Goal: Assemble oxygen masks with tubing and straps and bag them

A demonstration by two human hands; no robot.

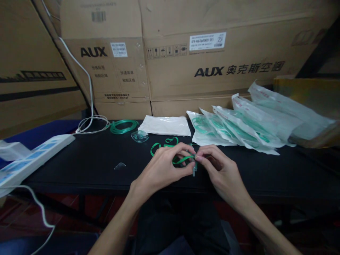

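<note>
Bare forearms (114, 230) reach in from the lower edge, both cut off there, over dark-clothed legs (180, 226) that are dim and hard to make out. At the front of the black table (87, 173), the left hand (170, 163) curls its fingers around a green strap (183, 160), which crosses the gap between thumb and forefinger; the right hand (221, 170) pinches the strap's end between thumb and forefinger. A small greyish piece (194, 171) hangs just below the fingertips, partly covered by them and too blurred to identify; the inner fingers of both hands are hidden. More of the green band loops on the table just beyond the left hand. To the left lie a small clear scrap (120, 166) and a white power strip (50, 146), cut off by the frame edge. Farther back sit a clear moulded piece (140, 136), a coil of green tubing (123, 126), a white packet (166, 125) and, on the right, overlapping pouches (203, 127) with green contents; their red print is illegible. Behind stands a large carton (172, 81) reading "AUX" twice, once with "奥克斯空调", and bearing a white label (207, 41) showing "25"; its finer text is unreadable.
</note>
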